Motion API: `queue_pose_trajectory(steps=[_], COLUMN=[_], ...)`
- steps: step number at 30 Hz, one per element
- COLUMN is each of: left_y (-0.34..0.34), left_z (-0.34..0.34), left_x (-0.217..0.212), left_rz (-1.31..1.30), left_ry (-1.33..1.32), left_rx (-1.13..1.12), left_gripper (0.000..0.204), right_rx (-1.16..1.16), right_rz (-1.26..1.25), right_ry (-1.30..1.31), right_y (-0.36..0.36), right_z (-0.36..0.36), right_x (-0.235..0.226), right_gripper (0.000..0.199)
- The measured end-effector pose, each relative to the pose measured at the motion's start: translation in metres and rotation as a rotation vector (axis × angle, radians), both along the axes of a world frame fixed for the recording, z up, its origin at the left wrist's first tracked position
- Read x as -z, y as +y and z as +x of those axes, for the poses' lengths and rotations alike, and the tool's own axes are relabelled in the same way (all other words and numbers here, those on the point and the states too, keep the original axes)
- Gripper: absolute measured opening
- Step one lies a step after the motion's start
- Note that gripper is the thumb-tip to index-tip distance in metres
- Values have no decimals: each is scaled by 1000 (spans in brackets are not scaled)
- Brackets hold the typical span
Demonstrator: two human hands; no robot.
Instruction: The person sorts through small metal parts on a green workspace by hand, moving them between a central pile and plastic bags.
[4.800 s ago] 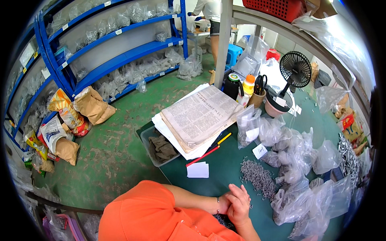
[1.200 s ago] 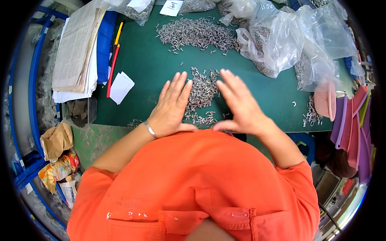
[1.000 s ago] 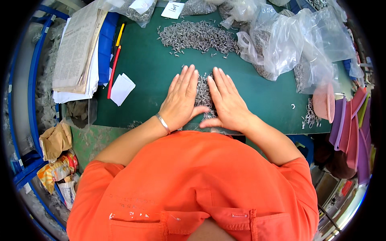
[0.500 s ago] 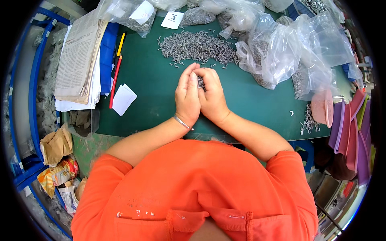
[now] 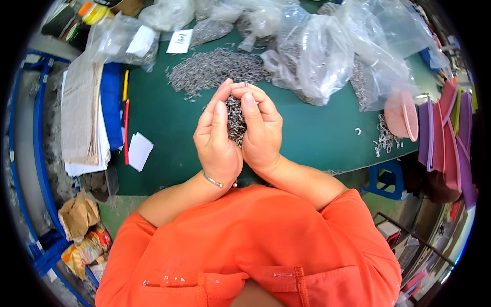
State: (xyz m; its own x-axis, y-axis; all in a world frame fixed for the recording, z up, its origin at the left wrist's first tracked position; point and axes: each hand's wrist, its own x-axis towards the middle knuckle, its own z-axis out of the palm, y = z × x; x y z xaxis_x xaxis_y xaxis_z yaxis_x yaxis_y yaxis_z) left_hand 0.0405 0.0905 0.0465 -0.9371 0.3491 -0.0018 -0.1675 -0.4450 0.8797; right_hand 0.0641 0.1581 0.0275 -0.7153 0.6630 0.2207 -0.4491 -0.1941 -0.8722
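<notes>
Cupped together over the green table, my left hand [image 5: 219, 135] and my right hand [image 5: 261, 132] hold a heap of small grey metal parts [image 5: 236, 120] between the palms. Their fingertips meet at the far side, and both thumbs lie along the opening, through which the parts show. Beyond my fingers a wide pile of similar metal parts [image 5: 215, 70] is spread on the tabletop. The exact kind of part is too small to make out. A bracelet circles my left wrist.
Clear plastic bags of metal parts [image 5: 327, 61] crowd the far side and right. On the left lie newspapers [image 5: 82, 112], a red and yellow pen [image 5: 126, 117] and white paper slips [image 5: 139, 151]. A pink basket [image 5: 401, 116] stands at the right beside small metal rings [image 5: 387, 135].
The cupped hands have come nearer my body and opened wider at the top, so more of the metal parts show. The whole view has shifted and turned a little.
</notes>
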Motion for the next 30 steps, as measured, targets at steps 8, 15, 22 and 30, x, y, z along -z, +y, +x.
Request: queue_pose_trajectory(steps=[8, 15, 22, 30], left_y=[90, 158, 166, 127], left_z=[17, -32, -102, -112], left_x=[-49, -51, -41, -59], left_rz=[-31, -196, -281, -302], left_ry=[183, 71, -329, -142], left_rx=[241, 323, 308, 516], left_gripper=[33, 30, 40, 20], right_rx=[332, 357, -290, -55], right_rz=[-108, -217, -34, 697], right_ry=[-53, -93, -505, -646], right_y=[71, 137, 171, 212], right_z=[32, -21, -59, 0], right_x=[-63, -49, -62, -106], right_gripper=[25, 23, 28, 21])
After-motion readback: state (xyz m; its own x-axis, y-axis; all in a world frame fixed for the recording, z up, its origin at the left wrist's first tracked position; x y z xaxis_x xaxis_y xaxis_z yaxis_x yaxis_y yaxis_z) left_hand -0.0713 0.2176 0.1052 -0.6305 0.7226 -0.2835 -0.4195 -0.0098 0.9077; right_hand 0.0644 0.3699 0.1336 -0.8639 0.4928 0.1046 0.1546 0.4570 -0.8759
